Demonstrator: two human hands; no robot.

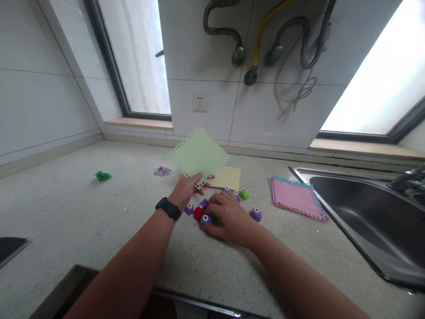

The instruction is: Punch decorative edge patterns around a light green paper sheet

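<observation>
My left hand (188,189) pinches a light green paper sheet (199,153) by its lower corner, tilted above the counter. Small punched holes run along two of the sheet's edges. My right hand (229,218) curls low over a cluster of small craft punches, its thumb against a purple craft punch (205,220) with a star on top. A dark green punch (216,220) is partly hidden under the palm. Beside the fingers lies a red punch (198,213). Farther off are a light green punch (245,194) and a lone purple punch (256,215).
Yellow paper (229,177) lies behind the punches. To the right, a stack of punched coloured sheets (295,198) touches the sink's (332,239) rim. Colourful paper bits (162,171) are piled at the back, and a crumpled green item (102,176) lies on the left.
</observation>
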